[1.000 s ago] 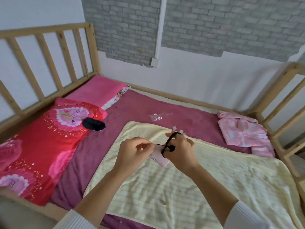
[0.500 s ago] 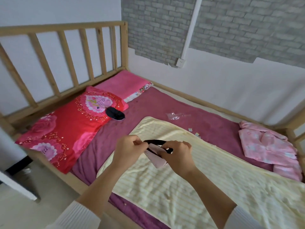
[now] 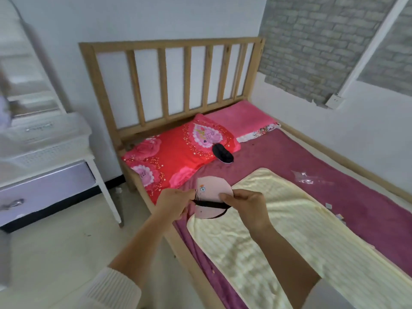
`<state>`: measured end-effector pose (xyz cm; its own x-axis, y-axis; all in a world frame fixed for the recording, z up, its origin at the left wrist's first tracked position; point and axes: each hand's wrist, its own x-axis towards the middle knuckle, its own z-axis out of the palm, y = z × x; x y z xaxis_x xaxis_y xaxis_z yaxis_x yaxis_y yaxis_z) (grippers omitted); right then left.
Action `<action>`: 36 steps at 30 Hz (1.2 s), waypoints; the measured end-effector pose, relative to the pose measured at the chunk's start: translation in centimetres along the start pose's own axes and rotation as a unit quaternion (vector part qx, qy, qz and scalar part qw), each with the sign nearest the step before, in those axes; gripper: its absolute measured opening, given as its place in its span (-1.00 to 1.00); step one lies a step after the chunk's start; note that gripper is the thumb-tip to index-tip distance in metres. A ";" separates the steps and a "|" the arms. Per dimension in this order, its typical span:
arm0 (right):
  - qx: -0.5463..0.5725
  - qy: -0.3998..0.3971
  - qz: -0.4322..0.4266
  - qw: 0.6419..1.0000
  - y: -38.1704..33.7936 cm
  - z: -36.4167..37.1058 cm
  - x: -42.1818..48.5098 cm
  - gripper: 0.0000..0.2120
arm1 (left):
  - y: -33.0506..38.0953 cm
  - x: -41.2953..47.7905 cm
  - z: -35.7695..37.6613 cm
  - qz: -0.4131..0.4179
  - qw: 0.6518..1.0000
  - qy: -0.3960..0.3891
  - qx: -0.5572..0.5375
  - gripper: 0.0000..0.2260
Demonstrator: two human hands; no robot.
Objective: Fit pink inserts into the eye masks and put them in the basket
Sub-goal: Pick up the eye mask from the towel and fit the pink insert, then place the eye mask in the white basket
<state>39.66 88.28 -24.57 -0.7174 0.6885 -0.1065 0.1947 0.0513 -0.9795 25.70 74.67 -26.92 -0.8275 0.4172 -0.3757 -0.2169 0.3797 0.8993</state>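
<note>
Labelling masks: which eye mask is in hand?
The pink eye mask, gripped by left hand and right hand. The dark eye mask lies untouched beside the red pillow.

Matt cloth eye mask [image 3: 213,192], wooden bedframe [image 3: 171,44]

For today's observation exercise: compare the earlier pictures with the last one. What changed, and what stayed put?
The view swung left, bringing a white basket on a nightstand into sight. Both hands, left hand and right hand, kept hold of the pink eye mask, carrying it leftward toward the bed's edge. The dark eye mask by the red pillow stayed.
</note>
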 end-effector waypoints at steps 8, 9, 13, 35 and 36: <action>0.006 -0.127 0.016 0.992 -4.2 16.9 8.9 -0.87 | 0.2 9.0 -15.1 -0.002 0.987 0.057 -0.151 -0.81; 0.002 -0.138 0.011 0.990 -4.7 19.8 10.3 -0.87 | 0.1 10.4 -17.6 -0.001 0.986 0.058 -0.159 -0.83; -0.068 -0.162 0.022 0.984 -6.4 32.5 15.0 -0.79 | -0.7 15.8 -28.5 -0.004 0.978 0.082 -0.193 -0.86; -0.150 -0.204 0.125 0.959 -4.0 75.4 33.0 -0.85 | -13.2 35.4 -57.8 0.004 0.943 0.233 0.238 -0.36; -0.155 -0.204 0.134 0.957 -3.3 76.1 33.3 -0.84 | -13.5 35.7 -57.8 0.005 0.942 0.230 0.244 -0.36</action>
<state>-35.73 55.99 -37.85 -0.8030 0.3700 -0.4671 0.5522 0.1674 -0.8167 -30.83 36.72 -39.49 -0.9895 0.0629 -0.1299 -0.0372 0.7587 0.6503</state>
